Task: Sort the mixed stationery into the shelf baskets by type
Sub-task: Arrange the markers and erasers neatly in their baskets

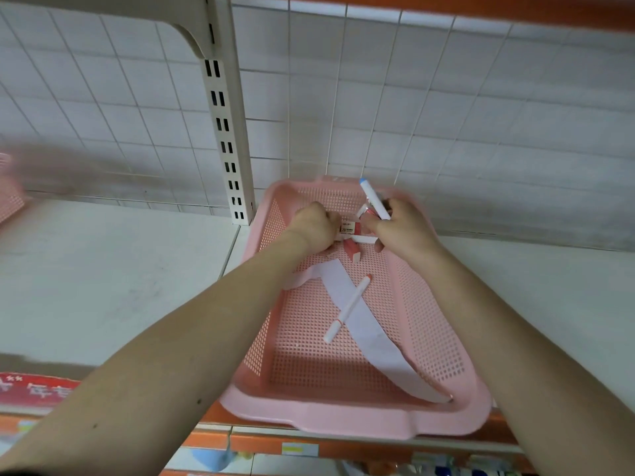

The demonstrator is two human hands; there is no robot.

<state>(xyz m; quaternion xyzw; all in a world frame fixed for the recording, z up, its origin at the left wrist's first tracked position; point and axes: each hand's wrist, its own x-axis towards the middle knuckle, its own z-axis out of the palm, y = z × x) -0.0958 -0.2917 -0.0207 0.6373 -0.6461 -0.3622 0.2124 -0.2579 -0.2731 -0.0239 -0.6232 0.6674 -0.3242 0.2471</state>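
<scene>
A pink mesh basket (429, 317) sits on the white shelf. At its far end my left hand (314, 226) is curled over small pink-and-white erasers (347, 225); whether it grips one is unclear. My right hand (400, 226) holds a white marker with a blue cap (372, 197) pointing up and back, along with other pens I cannot make out. Another pink eraser (353, 250) lies just below the hands. A white pen with red ends (348, 309) lies across a long strip of white paper (364, 324) on the basket floor.
The white shelf (113, 269) stretches left, with the corner of another pink basket (10, 197) at the far left edge. A slotted upright post (228, 139) stands left of the basket, before a wire-grid back wall. Orange shelf edges and goods show below.
</scene>
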